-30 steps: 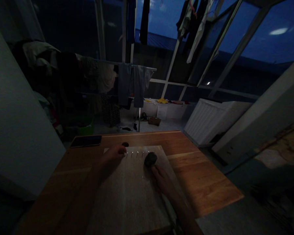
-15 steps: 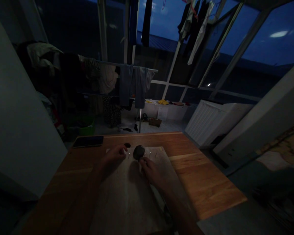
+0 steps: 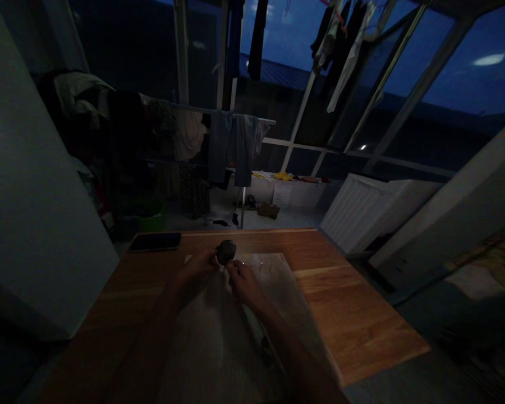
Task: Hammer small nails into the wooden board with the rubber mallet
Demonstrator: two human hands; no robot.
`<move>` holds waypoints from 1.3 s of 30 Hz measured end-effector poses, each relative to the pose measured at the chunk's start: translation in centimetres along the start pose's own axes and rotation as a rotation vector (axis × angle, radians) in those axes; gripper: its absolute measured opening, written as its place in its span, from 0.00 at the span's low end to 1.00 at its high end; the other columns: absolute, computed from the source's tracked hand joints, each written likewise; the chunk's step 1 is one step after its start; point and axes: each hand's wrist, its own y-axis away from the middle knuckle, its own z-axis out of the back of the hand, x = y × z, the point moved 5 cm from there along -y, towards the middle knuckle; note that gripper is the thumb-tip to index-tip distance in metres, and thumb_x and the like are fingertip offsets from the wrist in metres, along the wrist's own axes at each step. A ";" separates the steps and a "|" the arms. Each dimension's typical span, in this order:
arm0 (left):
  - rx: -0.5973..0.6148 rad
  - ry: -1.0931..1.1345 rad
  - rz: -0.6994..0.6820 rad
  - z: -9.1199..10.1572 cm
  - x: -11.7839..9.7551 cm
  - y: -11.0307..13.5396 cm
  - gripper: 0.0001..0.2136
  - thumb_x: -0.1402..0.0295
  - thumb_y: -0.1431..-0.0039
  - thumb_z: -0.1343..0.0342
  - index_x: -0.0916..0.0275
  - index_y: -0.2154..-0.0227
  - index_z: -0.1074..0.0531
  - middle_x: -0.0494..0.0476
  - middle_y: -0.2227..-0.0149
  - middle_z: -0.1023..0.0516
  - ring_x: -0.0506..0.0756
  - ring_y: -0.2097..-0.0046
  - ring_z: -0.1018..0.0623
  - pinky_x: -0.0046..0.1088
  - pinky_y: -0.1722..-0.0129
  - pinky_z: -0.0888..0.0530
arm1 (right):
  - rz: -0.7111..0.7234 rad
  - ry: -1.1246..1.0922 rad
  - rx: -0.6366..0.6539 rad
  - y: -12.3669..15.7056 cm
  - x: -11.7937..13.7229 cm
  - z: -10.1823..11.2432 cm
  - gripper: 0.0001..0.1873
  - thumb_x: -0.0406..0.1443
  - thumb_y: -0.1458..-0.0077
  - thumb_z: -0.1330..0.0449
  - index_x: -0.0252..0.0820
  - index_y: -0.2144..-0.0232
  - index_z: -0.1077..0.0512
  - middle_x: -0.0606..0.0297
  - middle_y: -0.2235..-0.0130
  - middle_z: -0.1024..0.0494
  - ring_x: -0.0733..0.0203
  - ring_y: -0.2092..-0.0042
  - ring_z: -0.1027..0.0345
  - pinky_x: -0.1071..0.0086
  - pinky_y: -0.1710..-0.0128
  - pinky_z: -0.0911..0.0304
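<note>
My right hand (image 3: 243, 281) is closed around the handle of what looks like a mallet with a dark round head (image 3: 226, 252). Its head is over the far left part of a pale wooden board (image 3: 219, 336). My left hand (image 3: 200, 264) is beside the head at the board's far left, fingers bent, their tips partly hidden by the head. Several thin nails (image 3: 261, 266) stand in a row along the board's far edge, right of the mallet head. A dark elongated thing (image 3: 267, 350) lies under my right forearm, too dim to name.
The board lies on a wooden table (image 3: 362, 314). A dark phone (image 3: 155, 242) is at the table's far left corner. Beyond stand a drying rack with clothes (image 3: 244, 146), a green basket (image 3: 151, 219) and a white ribbed cabinet-like object (image 3: 349, 207). The room is dim.
My right hand has moved the mallet left, so its head now sits close against my left fingers and covers the leftmost nail. My left hand has stayed nearly in place; the view shifted slightly.
</note>
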 end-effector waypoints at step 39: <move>-0.044 -0.218 -0.002 0.6 -0.9 0.2 0.19 0.63 0.53 0.33 0.59 0.56 0.24 0.57 0.57 0.22 0.58 0.58 0.23 0.35 0.56 0.25 | -0.164 -0.020 -0.037 5.5 -2.9 6.3 0.29 0.60 0.39 0.48 0.42 0.57 0.27 0.71 0.76 0.31 0.64 0.77 0.39 0.72 0.79 0.44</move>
